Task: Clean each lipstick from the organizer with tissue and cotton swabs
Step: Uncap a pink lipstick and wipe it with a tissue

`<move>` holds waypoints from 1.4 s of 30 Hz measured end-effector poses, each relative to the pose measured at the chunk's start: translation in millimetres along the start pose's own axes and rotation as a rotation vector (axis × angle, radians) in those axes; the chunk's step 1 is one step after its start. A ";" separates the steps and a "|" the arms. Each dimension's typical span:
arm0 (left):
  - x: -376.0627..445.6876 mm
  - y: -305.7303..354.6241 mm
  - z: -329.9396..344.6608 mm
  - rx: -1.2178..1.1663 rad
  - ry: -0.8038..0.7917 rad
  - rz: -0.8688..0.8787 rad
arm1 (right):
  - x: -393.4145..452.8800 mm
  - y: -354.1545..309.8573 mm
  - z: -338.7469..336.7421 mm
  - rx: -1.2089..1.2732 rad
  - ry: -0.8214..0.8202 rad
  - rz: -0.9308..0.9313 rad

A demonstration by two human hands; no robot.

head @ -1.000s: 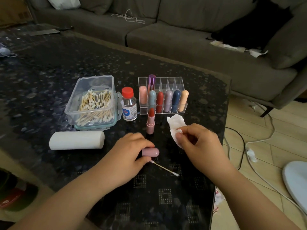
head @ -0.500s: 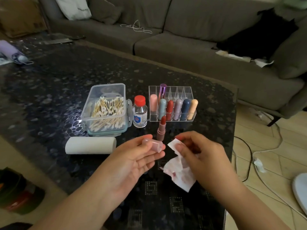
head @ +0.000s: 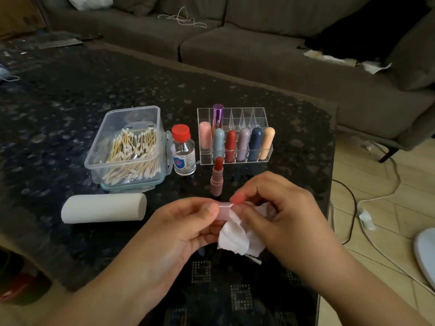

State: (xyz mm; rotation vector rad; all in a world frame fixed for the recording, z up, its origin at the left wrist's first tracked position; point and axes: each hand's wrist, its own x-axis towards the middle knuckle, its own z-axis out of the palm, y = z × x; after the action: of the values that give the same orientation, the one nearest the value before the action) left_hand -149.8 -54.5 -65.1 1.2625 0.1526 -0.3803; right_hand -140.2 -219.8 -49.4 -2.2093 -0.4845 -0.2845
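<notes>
Left hand: we pinch the pink lipstick cap between thumb and fingers, just above the table.
Right hand: we grip the tissue and press it against the cap's right end; the two hands meet at the cap.
Cap axis: it lies roughly level, long axis left to right. We cannot tell which end is open.
Cap handling: we judge it light, stiff and smooth, so likely slippery; best held around its barrel, leaving the end free for wiping.
Tissue handling: soft, thin, easily torn; we bunch it rather than stretch it.
Open lipstick: stands upright on the table, red bullet pointing up, just in front of the organizer. We judge the bullet soft and smear-prone; take it by the pink base.
Supplies: cotton swabs in a clear box, well apart from the hands.
</notes>
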 end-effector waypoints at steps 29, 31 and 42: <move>1.5 4.1 -6.5 0.620 -0.075 0.522 | -1.4 -6.2 -7.3 0.352 -0.046 0.340; 2.0 4.9 -7.2 0.589 -0.071 0.547 | -1.1 -4.4 -4.6 0.385 -0.030 0.357; 6.2 8.2 -8.3 0.455 -0.097 0.371 | -0.5 -5.0 -3.3 0.370 0.032 0.319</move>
State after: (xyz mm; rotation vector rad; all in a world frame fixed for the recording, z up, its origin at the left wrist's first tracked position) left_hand -140.3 -45.7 -62.2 1.6793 -0.2647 -0.1557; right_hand -142.9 -219.6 -44.1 -1.8793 -0.1451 -0.0526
